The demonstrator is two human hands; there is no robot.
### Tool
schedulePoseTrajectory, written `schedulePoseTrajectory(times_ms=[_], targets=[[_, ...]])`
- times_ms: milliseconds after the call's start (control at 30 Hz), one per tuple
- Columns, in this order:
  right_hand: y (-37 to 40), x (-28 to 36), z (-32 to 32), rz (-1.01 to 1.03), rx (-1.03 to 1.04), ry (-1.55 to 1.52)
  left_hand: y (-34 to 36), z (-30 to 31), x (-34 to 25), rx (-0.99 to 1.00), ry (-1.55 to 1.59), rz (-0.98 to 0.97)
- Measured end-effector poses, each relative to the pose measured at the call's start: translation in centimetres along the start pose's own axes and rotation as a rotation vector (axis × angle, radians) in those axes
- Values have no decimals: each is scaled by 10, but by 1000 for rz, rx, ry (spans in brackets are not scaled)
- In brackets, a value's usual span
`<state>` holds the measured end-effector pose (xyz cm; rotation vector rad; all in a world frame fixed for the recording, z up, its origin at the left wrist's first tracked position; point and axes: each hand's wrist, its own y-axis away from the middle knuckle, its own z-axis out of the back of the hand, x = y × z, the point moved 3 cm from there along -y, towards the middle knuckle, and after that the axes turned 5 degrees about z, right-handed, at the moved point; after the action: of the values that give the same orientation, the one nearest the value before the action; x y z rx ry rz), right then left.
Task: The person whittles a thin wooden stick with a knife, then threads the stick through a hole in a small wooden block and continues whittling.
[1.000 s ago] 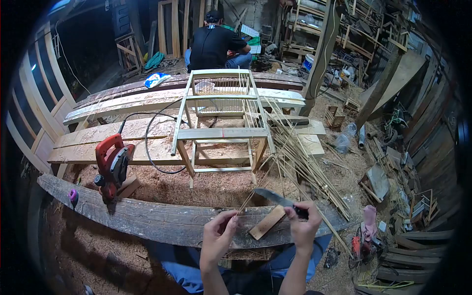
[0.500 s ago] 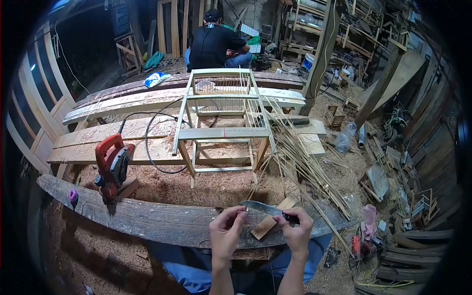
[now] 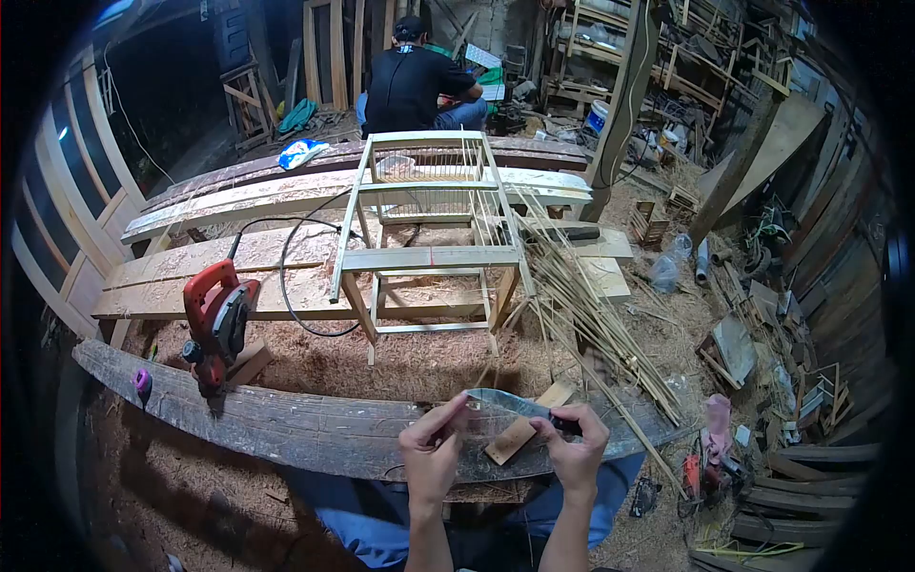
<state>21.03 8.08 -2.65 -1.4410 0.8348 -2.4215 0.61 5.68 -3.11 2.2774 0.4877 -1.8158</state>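
A knife (image 3: pixel 510 402) with a broad grey blade lies across the space between my hands, its tip towards the left. My right hand (image 3: pixel 575 443) is wrapped round its dark handle. My left hand (image 3: pixel 434 450) is closed in a pinch close to the blade's tip; whatever is between the fingertips is too small to make out. Below the blade, a small wooden block (image 3: pixel 512 440) rests on the worn plank (image 3: pixel 324 434) in front of my lap. Just beyond stands a wooden frame (image 3: pixel 431 258) with rows of thin bars.
A red power tool (image 3: pixel 217 319) with a black cord stands at the left. Bamboo strips (image 3: pixel 600 334) lie in a loose pile on the right. Long boards (image 3: pixel 210 262) with shavings stretch behind the frame. Another person (image 3: pixel 412 81) sits with their back to me.
My left hand has shifted slightly left and its fingers have straightened towards the blade tip. The blade has turned so more of its flat side shows. My right hand keeps its grip.
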Motion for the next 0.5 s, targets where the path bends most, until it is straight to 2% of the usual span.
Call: schedulePoseTrajectory(times_ms=[133,200,300,400,500], targets=[[2,3,-3,21,-40,-31,0,-4,-11,44,-121,11],[5,5,-2,-14,-163,-134,-1,-2,-12,207,-231,6],[4,10,-1,-35,-171,-166,2,3,-11,316,-248,62],[6,8,-6,-49,-113,-190,5,0,-15,326,-267,149],[4,15,-8,-12,-70,-142,5,-2,-15,338,-308,123]])
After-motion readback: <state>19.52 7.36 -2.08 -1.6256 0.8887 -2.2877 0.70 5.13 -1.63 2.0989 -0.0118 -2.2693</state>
